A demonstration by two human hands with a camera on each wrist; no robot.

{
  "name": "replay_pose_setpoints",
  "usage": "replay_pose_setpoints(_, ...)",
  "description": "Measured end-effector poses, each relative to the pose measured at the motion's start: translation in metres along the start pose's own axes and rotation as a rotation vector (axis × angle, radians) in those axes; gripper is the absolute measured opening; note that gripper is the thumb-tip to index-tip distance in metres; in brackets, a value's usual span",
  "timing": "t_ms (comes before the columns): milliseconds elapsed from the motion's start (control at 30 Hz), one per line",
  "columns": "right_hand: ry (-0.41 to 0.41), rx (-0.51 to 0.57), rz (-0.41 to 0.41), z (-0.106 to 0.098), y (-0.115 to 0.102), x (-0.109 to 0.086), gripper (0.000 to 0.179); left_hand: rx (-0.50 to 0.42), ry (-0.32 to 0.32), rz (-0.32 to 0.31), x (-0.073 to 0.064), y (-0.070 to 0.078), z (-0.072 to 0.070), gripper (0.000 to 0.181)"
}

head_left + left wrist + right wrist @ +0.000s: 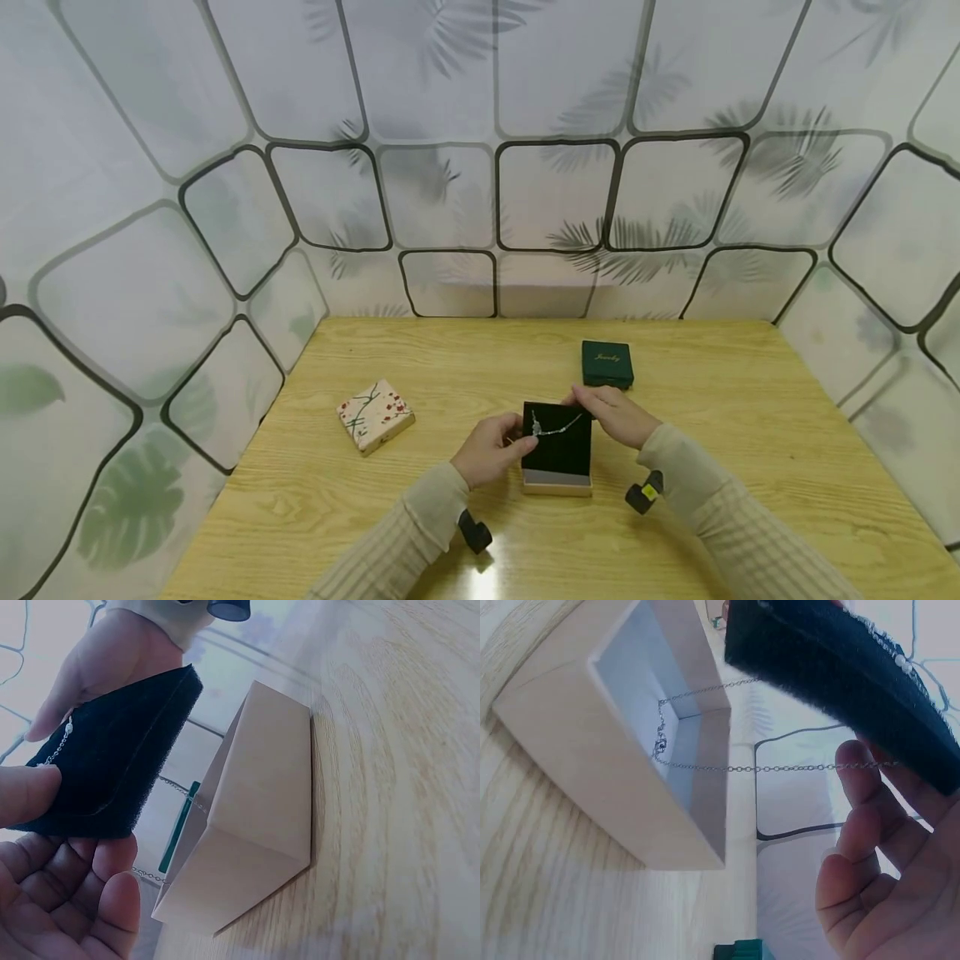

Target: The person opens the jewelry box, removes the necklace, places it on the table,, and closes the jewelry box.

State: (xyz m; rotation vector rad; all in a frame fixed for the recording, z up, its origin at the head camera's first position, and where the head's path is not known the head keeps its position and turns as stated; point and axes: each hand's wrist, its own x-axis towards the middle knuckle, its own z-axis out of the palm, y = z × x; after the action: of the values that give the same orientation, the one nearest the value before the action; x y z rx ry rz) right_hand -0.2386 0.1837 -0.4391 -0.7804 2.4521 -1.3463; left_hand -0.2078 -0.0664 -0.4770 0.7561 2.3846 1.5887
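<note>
A black velvety jewelry pad (557, 457) is tilted above an open pale cardboard box (557, 490). Across its face lies a silver necklace (537, 429) with a small pendant. My left hand (491, 450) pinches the pad's left side, thumb on top and fingers below. At the far right corner my right hand (618, 417) holds the pad's edge; its thumb is hidden in the right wrist view. Below the pad, the chain (769, 769) hangs in two strands into the box, with its clasp end (660, 744) against the inside.
A cream box with painted red blossoms (375, 417) rests on the wooden table (450, 350) to the left. Behind my right hand is a dark green jewelry box (607, 363). Patterned fabric (555, 192) encloses the table's back and sides.
</note>
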Motion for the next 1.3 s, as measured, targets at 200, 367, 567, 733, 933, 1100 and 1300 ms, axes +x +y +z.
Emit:
replay_pose_setpoints(200, 0.011, 0.016, 0.087, -0.002, 0.003, -0.003, 0.053, -0.005, 0.004, -0.012, -0.001, 0.002, 0.0, 0.015)
replay_pose_setpoints(367, 0.015, 0.037, 0.118, -0.003, 0.006, -0.003, 0.053, -0.009, 0.007, -0.002, -0.002, 0.002, 0.0, 0.016)
replay_pose_setpoints(567, 0.014, 0.08, 0.161, -0.003, 0.007, -0.005, 0.05, -0.016, 0.003, -0.005, -0.002, 0.003, 0.0, 0.015)
replay_pose_setpoints(733, 0.027, 0.116, 0.178, -0.003, 0.008, -0.008, 0.042, -0.012, 0.002, -0.026, -0.003, 0.003, 0.0, 0.013)
replay_pose_setpoints(933, 0.005, 0.114, 0.102, -0.005, 0.011, -0.008, 0.036, -0.02, 0.006, -0.053, -0.003, 0.007, 0.0, 0.013)
replay_pose_setpoints(1100, -0.015, 0.091, 0.05, -0.006, 0.014, -0.008, 0.031, -0.017, -0.011, -0.037, -0.003, 0.001, -0.002, 0.017)
replay_pose_setpoints(1300, 0.017, 0.083, 0.047, -0.006, 0.016, -0.007, 0.03, -0.014, -0.02, -0.024, -0.004, 0.001, -0.003, 0.018)
